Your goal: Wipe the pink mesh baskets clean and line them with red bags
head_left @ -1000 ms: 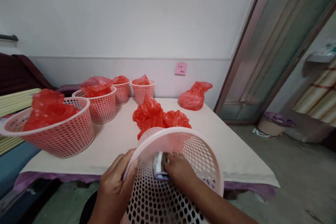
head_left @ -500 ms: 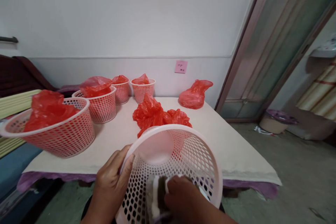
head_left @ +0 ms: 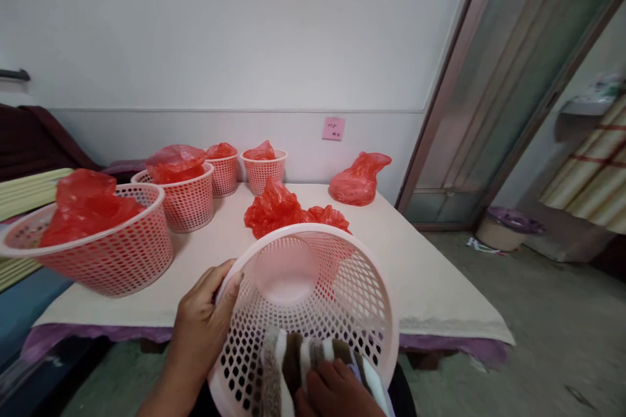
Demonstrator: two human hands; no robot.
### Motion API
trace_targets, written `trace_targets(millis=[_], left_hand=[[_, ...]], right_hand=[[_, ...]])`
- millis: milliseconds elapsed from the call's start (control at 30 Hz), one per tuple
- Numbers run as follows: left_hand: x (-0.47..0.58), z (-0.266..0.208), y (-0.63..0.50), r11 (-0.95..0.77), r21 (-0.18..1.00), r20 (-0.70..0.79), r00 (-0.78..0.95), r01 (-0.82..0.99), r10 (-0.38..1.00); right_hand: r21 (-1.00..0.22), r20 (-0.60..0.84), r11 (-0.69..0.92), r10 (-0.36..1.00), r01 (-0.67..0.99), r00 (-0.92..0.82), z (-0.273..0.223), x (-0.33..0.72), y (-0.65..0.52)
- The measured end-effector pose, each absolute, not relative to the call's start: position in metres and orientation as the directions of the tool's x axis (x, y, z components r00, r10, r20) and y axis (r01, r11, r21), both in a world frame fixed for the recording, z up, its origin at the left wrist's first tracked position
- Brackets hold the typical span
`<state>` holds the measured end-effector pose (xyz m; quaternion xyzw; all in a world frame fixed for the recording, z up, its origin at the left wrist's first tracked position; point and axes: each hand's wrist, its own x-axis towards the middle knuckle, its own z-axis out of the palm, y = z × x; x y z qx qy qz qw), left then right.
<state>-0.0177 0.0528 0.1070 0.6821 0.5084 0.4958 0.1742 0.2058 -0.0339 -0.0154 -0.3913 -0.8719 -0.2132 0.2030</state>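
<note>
A pale pink plastic basket with a mesh wall is tipped toward me at the table's front edge. My left hand grips its rim on the left, thumb over the inside. Within the basket's lower part, my right hand presses a striped cloth in brown, white and grey against the mesh, fingers curled on it. Part of the cloth runs out of the picture below. Just behind the basket lies a heap of crumpled red plastic bags.
Several pink baskets holding red bags, the nearest a large basket, stand along the left of the white-covered table. A filled red bag sits at the back right. A pink note is on the wall; a bin stands on the floor.
My right hand has moved lower in the basket, and more of the striped cloth shows, spread along the mesh. The basket has shifted slightly left; my left hand keeps its hold.
</note>
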Motion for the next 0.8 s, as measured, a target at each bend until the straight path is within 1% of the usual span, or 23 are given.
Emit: trace_targets(millis=[67,100,167,200,267,367,400,467,533,567,633,700,767,800], left_hand=[[-0.019,0.107,0.051,-0.372,0.795,0.448,-0.051,0.479,0.893],[-0.018,0.106,0.048,-0.330,0.839,0.399,-0.075,0.432,0.914],[-0.015,0.100,0.040,-0.236,0.924,0.281,-0.115,0.302,0.953],[-0.012,0.097,0.035,-0.194,0.952,0.229,-0.131,0.236,0.964],[-0.008,0.090,0.026,-0.144,0.977,0.171,-0.172,0.158,0.970],[-0.009,0.082,0.018,-0.126,0.984,0.155,-0.252,0.127,0.955],[-0.012,0.080,0.017,-0.130,0.982,0.163,-0.272,0.136,0.948],[-0.020,0.078,0.018,-0.169,0.969,0.215,-0.276,0.182,0.937],[-0.027,0.079,0.020,-0.257,0.924,0.324,-0.224,0.284,0.919],[-0.029,0.079,0.021,-0.311,0.886,0.388,-0.185,0.344,0.903],[-0.031,0.082,0.023,-0.399,0.798,0.491,-0.103,0.451,0.865],[-0.030,0.084,0.025,-0.446,0.730,0.546,-0.049,0.517,0.836],[-0.029,0.086,0.026,-0.473,0.689,0.573,-0.013,0.550,0.819],[-0.029,0.086,0.027,-0.481,0.675,0.580,0.000,0.559,0.815]], right_hand=[[0.197,0.555,0.597,0.586,0.778,-0.590,-0.014,0.198,-0.032],[0.183,0.583,0.585,0.582,0.790,-0.567,-0.012,0.193,-0.031],[0.130,0.630,0.560,0.591,0.818,-0.504,-0.006,0.181,-0.025],[0.084,0.632,0.553,0.614,0.829,-0.473,-0.001,0.175,-0.022],[-0.050,0.585,0.560,0.688,0.827,-0.430,0.011,0.161,-0.014],[-0.239,0.461,0.589,0.769,0.772,-0.444,0.025,0.143,-0.008],[-0.283,0.417,0.592,0.785,0.755,-0.459,0.028,0.138,-0.007],[-0.317,0.331,0.573,0.814,0.756,-0.478,0.028,0.133,-0.007],[-0.300,0.254,0.531,0.845,0.793,-0.470,0.024,0.134,-0.006],[-0.259,0.234,0.529,0.846,0.808,-0.479,0.022,0.137,-0.004],[-0.149,0.231,0.562,0.820,0.814,-0.524,0.019,0.149,0.004],[-0.022,0.187,0.554,0.820,0.832,-0.541,0.023,0.168,0.017],[0.078,0.130,0.450,0.880,0.889,-0.457,0.034,0.189,0.032],[0.104,0.130,0.395,0.904,0.913,-0.407,0.042,0.199,0.039]])
